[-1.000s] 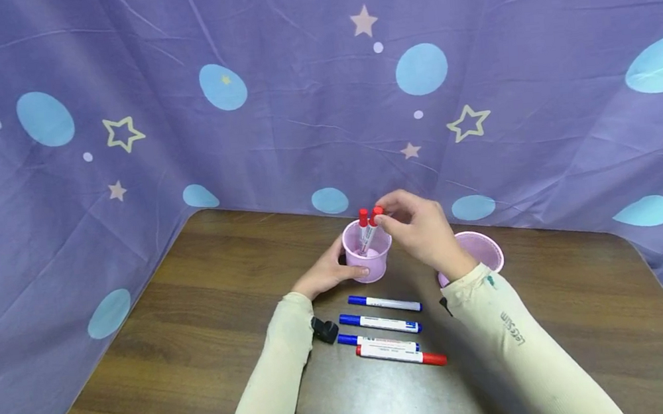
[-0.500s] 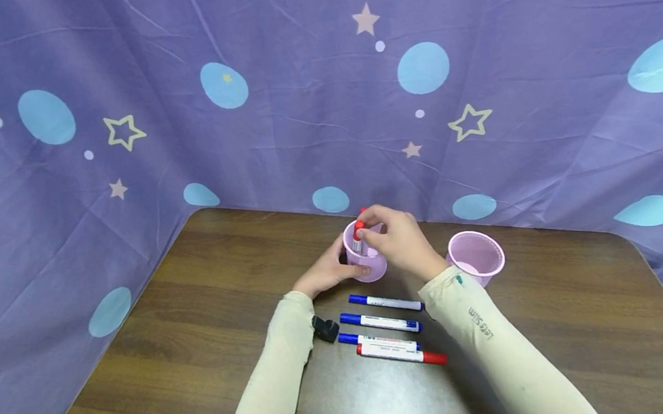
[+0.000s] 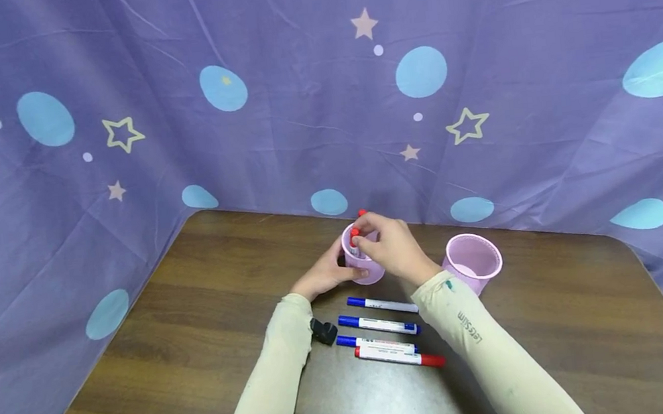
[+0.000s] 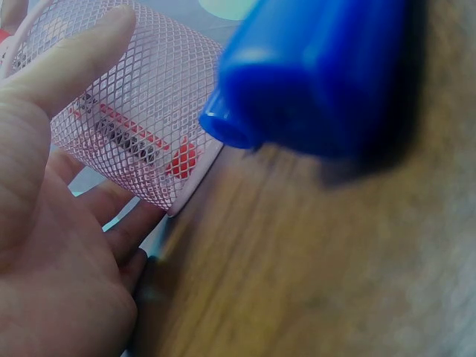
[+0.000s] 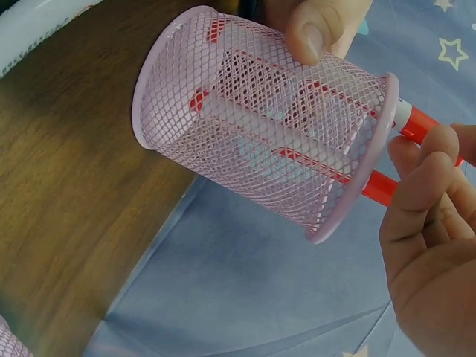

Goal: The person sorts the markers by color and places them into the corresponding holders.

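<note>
A pink mesh pen cup point(image 3: 368, 274) is held upright by my left hand point(image 3: 324, 273), thumb on the near side and fingers round the far side, as the left wrist view shows. At the cup's mouth, my right hand point(image 3: 392, 246) pinches a red-capped marker point(image 3: 355, 235) between thumb and fingers. The marker's white barrel reaches down inside the cup. Beside it stands another red marker, its cap point(image 3: 362, 213) showing above the rim behind my right hand. Through the mesh in the right wrist view, both barrels run toward the cup's bottom.
A second pink mesh cup point(image 3: 473, 258) stands to the right. Three blue markers, a top one point(image 3: 383, 305), a middle one point(image 3: 379, 324) and a lower one point(image 3: 347, 341), lie in front. One red marker point(image 3: 400, 355) lies against the lowest. A purple curtain point(image 3: 280, 172) borders the table.
My right hand has moved left and down, bringing the red marker deeper into the cup and toward its left side. The second cup has come into fuller view. My left hand stays put.
</note>
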{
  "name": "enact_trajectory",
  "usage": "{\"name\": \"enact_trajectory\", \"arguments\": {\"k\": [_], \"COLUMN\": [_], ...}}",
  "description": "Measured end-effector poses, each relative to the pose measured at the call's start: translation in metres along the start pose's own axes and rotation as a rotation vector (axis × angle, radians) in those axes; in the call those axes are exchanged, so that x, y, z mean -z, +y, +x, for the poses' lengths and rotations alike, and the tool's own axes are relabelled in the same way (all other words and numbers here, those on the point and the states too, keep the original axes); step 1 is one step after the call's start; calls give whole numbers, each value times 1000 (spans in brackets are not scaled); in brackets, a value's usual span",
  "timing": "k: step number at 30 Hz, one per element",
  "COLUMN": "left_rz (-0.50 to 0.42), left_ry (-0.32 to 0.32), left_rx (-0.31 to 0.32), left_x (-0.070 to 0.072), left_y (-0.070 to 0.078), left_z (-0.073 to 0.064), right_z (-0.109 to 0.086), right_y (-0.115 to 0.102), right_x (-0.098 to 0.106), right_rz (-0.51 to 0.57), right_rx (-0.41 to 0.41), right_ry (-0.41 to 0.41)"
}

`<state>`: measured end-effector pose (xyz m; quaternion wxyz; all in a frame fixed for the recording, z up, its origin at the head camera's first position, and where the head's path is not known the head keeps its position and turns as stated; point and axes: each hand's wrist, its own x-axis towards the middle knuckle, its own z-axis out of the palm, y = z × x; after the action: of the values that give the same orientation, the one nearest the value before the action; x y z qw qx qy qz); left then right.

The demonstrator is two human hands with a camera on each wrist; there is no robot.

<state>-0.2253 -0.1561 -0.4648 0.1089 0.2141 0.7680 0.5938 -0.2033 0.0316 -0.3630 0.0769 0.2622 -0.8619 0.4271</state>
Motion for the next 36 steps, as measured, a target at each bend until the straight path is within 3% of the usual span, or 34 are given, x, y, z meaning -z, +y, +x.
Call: {"name": "enact_trajectory", "arguments": {"k": [14, 19, 24, 27, 32, 36], "left_rz": [9, 22, 39, 42, 30, 34], "left_ry": [-4, 3, 28, 34, 32, 19], "left_rx": [10, 14, 41, 48, 57, 65], "left_x": [-2, -1, 0, 0, -1, -1], "left_y": [-1, -2, -3, -2, -3, -2], "left_z": [1, 2, 1, 0, 1, 3], "right_z": [0, -6, -26, -48, -97, -135], "right_y": [-2, -8, -13, -12, 2, 16], "right_x": [2, 13, 32, 45, 60, 60], "right_rz": [-28, -42, -49, -60, -118, -181], "right_rx": [-40, -33, 11, 19, 13, -8], "right_ry": [-6, 19, 46, -55, -323, -404]}}
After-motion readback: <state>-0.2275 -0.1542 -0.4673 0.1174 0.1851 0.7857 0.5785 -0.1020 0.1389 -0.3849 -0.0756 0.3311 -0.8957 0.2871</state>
